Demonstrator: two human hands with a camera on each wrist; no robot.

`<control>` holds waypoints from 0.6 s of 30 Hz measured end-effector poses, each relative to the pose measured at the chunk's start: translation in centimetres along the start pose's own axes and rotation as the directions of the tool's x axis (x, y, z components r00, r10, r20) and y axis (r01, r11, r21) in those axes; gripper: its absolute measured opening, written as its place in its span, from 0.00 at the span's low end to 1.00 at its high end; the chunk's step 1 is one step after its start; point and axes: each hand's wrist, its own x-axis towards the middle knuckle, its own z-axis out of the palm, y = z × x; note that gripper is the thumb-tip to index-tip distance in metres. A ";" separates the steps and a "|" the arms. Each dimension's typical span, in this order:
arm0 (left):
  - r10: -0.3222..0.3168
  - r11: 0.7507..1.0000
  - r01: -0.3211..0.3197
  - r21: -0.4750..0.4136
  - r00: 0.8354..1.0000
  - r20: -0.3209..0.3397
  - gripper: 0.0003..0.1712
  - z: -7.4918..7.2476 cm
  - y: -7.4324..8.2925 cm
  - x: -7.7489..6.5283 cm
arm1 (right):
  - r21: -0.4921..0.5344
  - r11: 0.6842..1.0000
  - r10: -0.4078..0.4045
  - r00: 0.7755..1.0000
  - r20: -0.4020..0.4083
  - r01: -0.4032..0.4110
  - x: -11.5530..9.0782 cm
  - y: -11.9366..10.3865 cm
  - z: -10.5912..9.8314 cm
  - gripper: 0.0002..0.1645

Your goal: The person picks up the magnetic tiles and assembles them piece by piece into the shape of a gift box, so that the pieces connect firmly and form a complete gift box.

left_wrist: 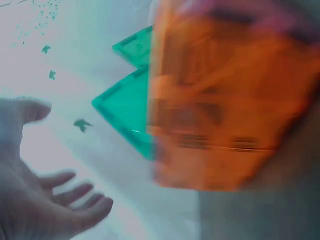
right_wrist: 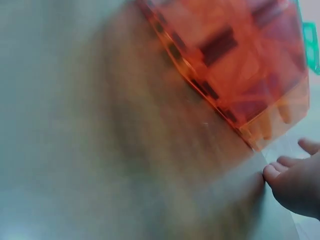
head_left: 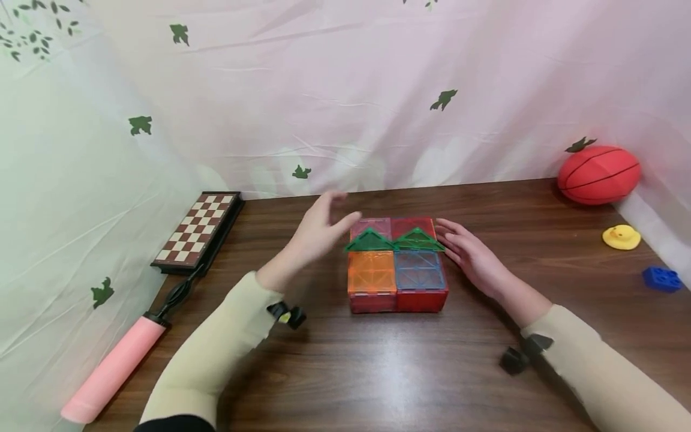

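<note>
A low box of translucent magnetic tiles (head_left: 421,302) stands on the table in the head view. Its top shows an orange square (head_left: 371,273), a blue square (head_left: 421,271) and reddish squares (head_left: 412,226) behind. Two green triangle tiles (head_left: 370,241) stand across the middle of the top. Left of the box my left hand (head_left: 317,229) hovers with thumb and fingers spread, holding nothing. At the right wall my right hand (head_left: 472,255) has its fingers extended alongside; whether they touch it, I cannot tell. In the left wrist view the orange wall (left_wrist: 215,115) is blurred.
On the left lie a checkered game board (head_left: 197,231) and a pink hand pump (head_left: 116,369) with a black end. To the right are a red ball (head_left: 599,175), a yellow rubber duck (head_left: 621,237) and a blue toy brick (head_left: 661,279). A pale curtain (head_left: 345,90) hangs behind the table.
</note>
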 end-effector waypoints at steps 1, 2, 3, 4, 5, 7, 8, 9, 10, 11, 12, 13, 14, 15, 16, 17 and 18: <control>-0.053 0.996 0.052 -0.068 0.999 -0.011 0.34 0.1 -0.7 -1.1 | -0.004 1.000 0.010 1.000 0.002 -0.010 -0.9 -0.1 0.0 0.39; -0.101 0.984 0.101 -0.149 0.995 0.005 0.34 0.4 -1.3 -2.2 | -0.004 1.000 0.017 1.000 0.003 -0.017 -1.9 -0.2 0.0 0.39; -0.142 0.962 0.148 -0.228 0.989 0.042 0.35 0.7 -1.9 -3.2 | -0.001 1.000 0.026 1.000 0.008 -0.026 -2.9 -0.2 0.1 0.38; -0.171 0.931 0.193 -0.309 0.981 0.095 0.35 1.2 -2.5 -4.2 | 0.005 0.999 0.033 0.999 0.017 -0.033 -3.9 -0.3 0.2 0.38; -0.187 0.891 0.234 -0.388 0.970 0.156 0.36 1.6 -3.0 -5.0 | 0.011 0.999 0.033 0.999 0.032 -0.034 -4.8 -0.3 0.3 0.37; -0.179 0.793 0.310 -0.525 0.942 0.285 0.37 2.7 -3.5 -6.4 | 0.028 0.999 0.030 0.998 0.063 -0.032 -6.2 -0.2 0.6 0.37; -0.162 0.755 0.339 -0.562 0.926 0.341 0.37 3.1 -3.6 -6.9 | 0.042 0.999 0.028 0.997 0.076 -0.032 -6.6 -0.1 0.8 0.36; -0.144 0.727 0.359 -0.585 0.913 0.381 0.37 3.5 -3.7 -7.2 | 0.053 0.998 0.027 0.996 0.085 -0.031 -6.9 0.0 0.9 0.36; -0.127 0.709 0.370 -0.600 0.905 0.407 0.38 3.9 -3.7 -7.5 | 0.065 0.997 0.023 0.996 0.090 -0.029 -7.1 0.2 1.1 0.35; -0.111 0.699 0.374 -0.610 0.899 0.424 0.38 4.2 -3.7 -7.6 | 0.074 0.997 0.023 0.995 0.093 -0.030 -7.2 0.3 1.2 0.35; -0.099 0.697 0.374 -0.612 0.895 0.434 0.38 4.4 -3.6 -7.7 | 0.080 0.996 0.029 0.995 0.093 -0.036 -7.2 0.4 1.2 0.35; -0.090 0.698 0.370 -0.613 0.895 0.438 0.38 4.6 -3.6 -7.8 | 0.086 0.995 0.032 0.995 0.092 -0.040 -7.2 0.5 1.3 0.36; -0.087 0.698 0.367 -0.615 0.896 0.436 0.39 4.8 -3.5 -7.7 | 0.090 0.995 0.037 0.995 0.089 -0.045 -7.2 0.6 1.3 0.36; -0.089 0.698 0.365 -0.616 0.898 0.430 0.39 4.9 -3.5 -7.7 | 0.092 0.995 0.041 0.995 0.089 -0.049 -7.1 0.6 1.4 0.36; -0.090 0.701 0.360 -0.615 0.901 0.425 0.39 4.9 -3.5 -7.6 | 0.094 0.994 0.045 0.995 0.088 -0.053 -7.0 0.6 1.4 0.37; -0.096 0.702 0.360 -0.614 0.902 0.420 0.39 5.0 -3.5 -7.5 | 0.092 0.994 0.049 0.995 0.088 -0.057 -6.8 0.6 1.4 0.37; -0.101 0.703 0.360 -0.614 0.905 0.414 0.39 4.9 -3.5 -7.3 | 0.089 0.994 0.054 0.995 0.087 -0.061 -6.6 0.6 1.5 0.37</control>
